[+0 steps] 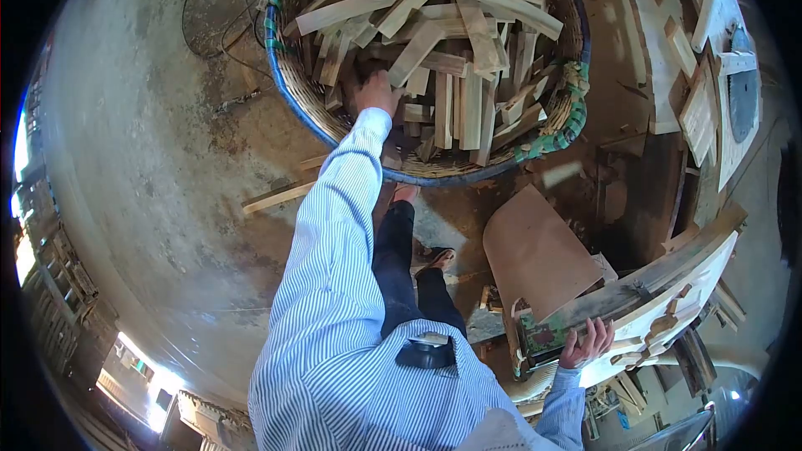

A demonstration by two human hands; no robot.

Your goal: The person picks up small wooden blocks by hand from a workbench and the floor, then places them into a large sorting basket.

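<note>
My left hand [378, 93] reaches down into a large round wicker basket [294, 93] with a blue and green bound rim. Its fingers are closed at the lower end of a short pale wooden piece [416, 54], and the fingertips are partly hidden. Many cut wooden pieces [469, 113] lie heaped around it in the basket. Off to the right, my right hand [587, 344] rests with its fingers apart at the edge of a wooden workbench [635, 305]. It holds nothing that I can see.
A bench with a circular saw blade [742, 88] stands at the right, with wood offcuts beside it. A brown rounded board [535, 242] leans near my legs. A wooden strip [280, 197] lies on the concrete floor, and a cable [221, 46] loops at upper left.
</note>
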